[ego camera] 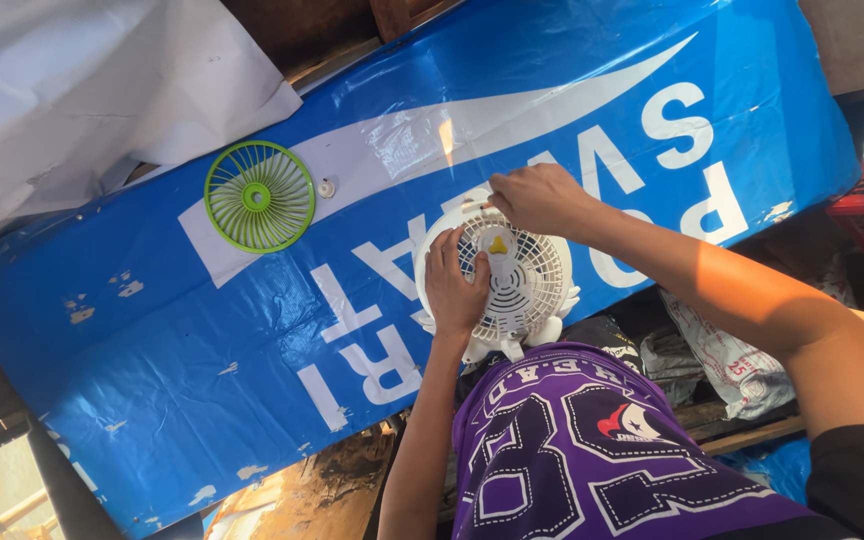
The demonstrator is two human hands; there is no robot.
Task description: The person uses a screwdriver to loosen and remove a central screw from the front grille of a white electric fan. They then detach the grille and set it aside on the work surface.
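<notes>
Nearest, the left hand (455, 285) clamps the left side of a white fan housing (522, 290) resting at the near edge of the blue banner-covered desk (152, 340); the right hand (537, 198) is closed, fingers pinching at the housing's top rim; a small yellow piece (498, 244) sits at the grille's centre; farther off lie a green fan grille (259, 196) and a little white knob (326, 187); that loose knob could likely roll away if the slick sheet is jogged.
</notes>
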